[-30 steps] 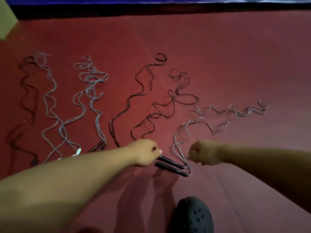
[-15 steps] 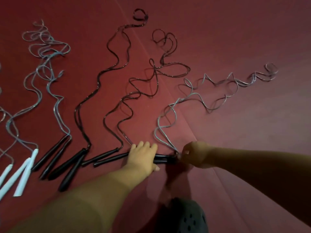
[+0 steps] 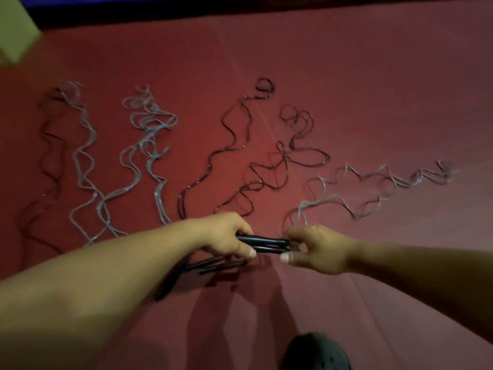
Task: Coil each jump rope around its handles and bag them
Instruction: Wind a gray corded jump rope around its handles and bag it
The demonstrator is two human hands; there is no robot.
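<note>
While seen from the head camera: two bare forearms reaching forward over a dark red mat floor point(image 3: 373, 76).
Left hand point(image 3: 226, 236): fingers curled over the top, thumb underneath, gripping one end of a pair of slim black plastic rope handles point(image 3: 262, 244).
Right hand point(image 3: 317, 249): fingers point(image 3: 298, 233) bent above, thumb below, pinching the other end of the same pair of handles, close to where the cord leaves them.
Handles: side by side, roughly level, lifted off the mat between both hands, casting a shadow below.
Held rope: pale grey kinked cord point(image 3: 373, 188), trailing from the right hand's end and lying in waves toward the far right on the mat.
Other ropes: two wavy black cords point(image 3: 232, 145) just left of the grey one; further left, pale grey-blue tangled cords point(image 3: 149, 145); a dark cord at the far left, blurred.
Spare handles: black sticks point(image 3: 213, 264) on the mat under the left wrist, partly hidden by the arm.
Bottom edge: black perforated clog shoe point(image 3: 314, 353).
Top left corner: green block point(image 3: 16, 30).
</note>
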